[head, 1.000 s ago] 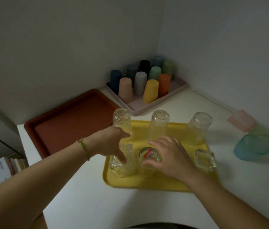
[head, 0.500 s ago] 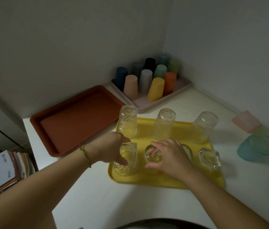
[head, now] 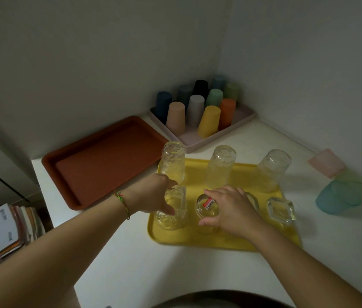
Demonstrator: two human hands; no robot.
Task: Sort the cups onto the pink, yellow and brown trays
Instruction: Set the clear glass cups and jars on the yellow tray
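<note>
A yellow tray [head: 222, 242] holds several upturned clear glasses. My left hand [head: 151, 196] grips a patterned glass [head: 175, 207] at the tray's front left. My right hand [head: 231, 210] holds a glass with a red barcode sticker [head: 206, 206] in the front middle; a further glass rim shows behind that hand. Three tall glasses [head: 220, 167] stand in the back row, and a square-based glass [head: 281, 210] sits front right. The brown tray [head: 100, 161] lies bare at the left. The pink tray [head: 200, 141] in the corner carries several upturned coloured plastic cups [head: 209, 121].
Three translucent plastic cups lie on the white counter by the right wall: blue [head: 337, 200], pink [head: 326, 162] and green [head: 351, 175]. A stack of books [head: 2, 232] sits lower left beyond the counter edge. Walls close the corner behind the trays.
Both hands have stayed on their glasses on the yellow tray with little movement; the camera view has shifted slightly.
</note>
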